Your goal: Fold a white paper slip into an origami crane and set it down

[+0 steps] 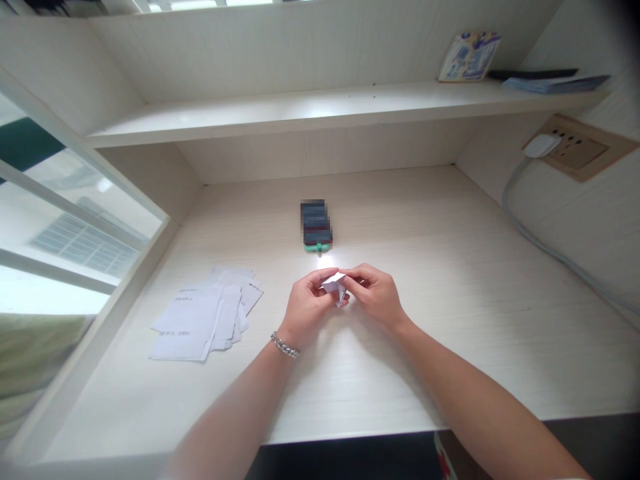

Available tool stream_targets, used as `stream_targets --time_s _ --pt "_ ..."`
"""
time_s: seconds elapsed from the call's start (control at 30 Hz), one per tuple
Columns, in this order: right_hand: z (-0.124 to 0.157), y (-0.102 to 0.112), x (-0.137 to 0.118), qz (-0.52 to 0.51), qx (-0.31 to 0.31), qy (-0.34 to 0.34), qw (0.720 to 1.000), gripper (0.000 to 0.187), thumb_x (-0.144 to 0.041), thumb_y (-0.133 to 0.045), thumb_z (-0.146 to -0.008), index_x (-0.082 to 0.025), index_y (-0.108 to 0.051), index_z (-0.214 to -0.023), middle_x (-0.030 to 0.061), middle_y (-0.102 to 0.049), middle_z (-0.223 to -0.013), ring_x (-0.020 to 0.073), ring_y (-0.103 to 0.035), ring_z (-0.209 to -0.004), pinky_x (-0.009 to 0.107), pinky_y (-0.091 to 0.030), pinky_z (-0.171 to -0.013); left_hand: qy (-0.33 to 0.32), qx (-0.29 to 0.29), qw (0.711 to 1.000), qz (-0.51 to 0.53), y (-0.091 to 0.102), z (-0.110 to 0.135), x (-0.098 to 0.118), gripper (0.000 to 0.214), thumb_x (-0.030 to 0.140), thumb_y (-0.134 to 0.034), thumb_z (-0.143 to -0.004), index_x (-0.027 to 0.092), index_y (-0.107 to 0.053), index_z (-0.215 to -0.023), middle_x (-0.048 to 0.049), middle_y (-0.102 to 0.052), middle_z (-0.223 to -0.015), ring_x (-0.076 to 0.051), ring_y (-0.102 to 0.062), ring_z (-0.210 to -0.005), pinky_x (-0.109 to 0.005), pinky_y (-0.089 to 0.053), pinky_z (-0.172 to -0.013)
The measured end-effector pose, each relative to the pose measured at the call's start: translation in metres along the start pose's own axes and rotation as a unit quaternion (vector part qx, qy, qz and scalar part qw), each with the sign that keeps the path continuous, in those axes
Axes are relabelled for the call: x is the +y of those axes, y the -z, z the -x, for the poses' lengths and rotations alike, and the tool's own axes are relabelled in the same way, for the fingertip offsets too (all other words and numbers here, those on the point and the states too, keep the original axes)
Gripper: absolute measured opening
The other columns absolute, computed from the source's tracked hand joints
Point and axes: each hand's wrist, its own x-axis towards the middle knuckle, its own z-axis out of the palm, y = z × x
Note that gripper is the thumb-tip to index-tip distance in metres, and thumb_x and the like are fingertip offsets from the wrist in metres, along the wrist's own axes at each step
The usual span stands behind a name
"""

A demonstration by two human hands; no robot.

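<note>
Lying at left on the pale wood-grain bench [400, 373], beside a glass window [65, 200], are loose printed paper slips [205, 317]. Next, the left hand [307, 308], a chain bracelet [285, 345] at its wrist, and the right hand [375, 295] meet near the bench's front edge, their closed fingers [357, 275] gripping a small folded piece of white paper [336, 287] just above it. Far of them lies a pixelated phone [316, 223]; at right, a white plug [543, 145] sits in a wall socket [580, 148] beneath a shelf [320, 110].

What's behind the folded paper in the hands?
Behind the folded paper, on the desk, lies a blurred phone with a green end. The left hand and right hand hide part of it.
</note>
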Motion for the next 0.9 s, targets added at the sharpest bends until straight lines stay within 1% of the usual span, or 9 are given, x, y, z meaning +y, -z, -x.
stream_targets --time_s 0.13,0.27,0.37,0.47,0.63,0.9 --pt "0.0005 -0.0012 -0.0017 0.036 0.020 0.026 0.999 0.018 -0.031 -0.057 -0.080 -0.020 -0.071 -0.087 0.0041 -0.065 -0.078 0.0152 -0.062 -0.066 0.026 -0.050 -0.060 0.015 0.021 1.000 0.010 -0.0016 0.0011 0.0011 0.045 0.018 -0.069 -0.065 0.012 -0.060 -0.109 -0.0069 -0.065 -0.082 -0.015 -0.062 -0.065 -0.034 -0.052 -0.068" --pt "0.0003 -0.0008 -0.0015 0.052 0.025 0.039 0.998 0.017 -0.028 -0.058 -0.080 -0.021 -0.071 -0.087 0.0037 -0.065 -0.077 0.0148 -0.061 -0.067 0.026 -0.049 -0.060 0.025 0.020 0.999 0.030 -0.0033 0.0034 0.0030 0.044 0.022 -0.067 -0.069 0.012 -0.060 -0.111 -0.0075 -0.066 -0.084 -0.015 -0.062 -0.066 -0.037 -0.052 -0.071" --pt "0.0003 -0.0002 -0.0008 0.059 0.021 0.046 0.997 0.016 -0.026 -0.058 -0.080 -0.021 -0.071 -0.087 0.0038 -0.065 -0.078 0.0152 -0.061 -0.069 0.026 -0.049 -0.061 0.029 0.022 0.999 0.030 -0.0032 0.0044 0.0032 0.049 0.022 -0.072 -0.065 0.011 -0.060 -0.111 -0.0096 -0.066 -0.088 -0.017 -0.063 -0.073 -0.039 -0.053 -0.075" --pt "0.0006 -0.0003 -0.0009 0.058 0.019 0.041 0.997 0.016 -0.027 -0.058 -0.080 -0.021 -0.071 -0.087 0.0042 -0.065 -0.078 0.0156 -0.062 -0.067 0.027 -0.049 -0.061 0.032 0.021 0.999 0.031 -0.0023 0.0044 0.0029 0.051 0.021 -0.074 -0.063 0.010 -0.061 -0.111 -0.0104 -0.066 -0.089 -0.017 -0.063 -0.074 -0.038 -0.053 -0.076" --pt "0.0005 -0.0012 -0.0012 0.018 0.010 0.017 1.000 0.018 -0.032 -0.058 -0.080 -0.021 -0.070 -0.087 0.0037 -0.065 -0.078 0.0134 -0.062 -0.056 0.027 -0.051 -0.057 0.030 0.014 0.999 0.036 -0.0013 0.0035 0.0024 0.051 0.022 -0.074 -0.063 0.011 -0.061 -0.111 -0.0098 -0.067 -0.088 -0.016 -0.064 -0.072 -0.037 -0.053 -0.074" --pt "-0.0004 0.0001 0.0004 0.051 0.026 0.038 0.998 0.015 -0.027 -0.059 -0.079 -0.022 -0.071 -0.086 0.0037 -0.066 -0.077 0.0157 -0.062 -0.067 0.027 -0.049 -0.060 0.025 -0.001 0.999 0.030 0.0003 0.0037 0.0022 0.052 0.017 -0.072 -0.065 0.010 -0.058 -0.115 -0.0090 -0.066 -0.087 -0.017 -0.063 -0.075 -0.039 -0.052 -0.078"
